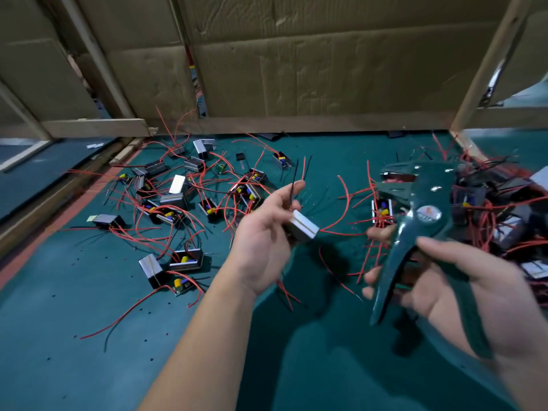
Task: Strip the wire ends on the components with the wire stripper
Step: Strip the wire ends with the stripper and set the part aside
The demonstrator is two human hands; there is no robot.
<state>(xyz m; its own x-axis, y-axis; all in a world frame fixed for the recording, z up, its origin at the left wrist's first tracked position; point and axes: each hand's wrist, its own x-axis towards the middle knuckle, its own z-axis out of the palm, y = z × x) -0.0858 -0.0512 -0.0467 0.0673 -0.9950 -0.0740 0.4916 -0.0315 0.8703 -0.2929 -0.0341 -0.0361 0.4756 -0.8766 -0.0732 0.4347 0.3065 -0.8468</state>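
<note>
Mat (89, 336): green, strewn with parts; a dropped one would be lost among look-alikes
Heaps: one scatter at left (178, 203), a denser tangle at right (504, 209); stripped and unstripped could get mixed (I cannot tell which is which)
Stripper (427, 221): raised above the right tangle with handles spread, head blurred; apart from the held wire, so a hurried reach may miss the notch
Right hand (474, 292): fingers wrapped round the handles; squeezing too early would nick or cut the strand
Left hand (267, 232): curled round a part, fingertips near the wire and so near the bite
Part (304, 228): silver box in the left palm, red lead (341, 212) trailing; it may snag
Black wire (292, 191): stands up by the forefinger, thin and springy; could bend away from the blades
</note>
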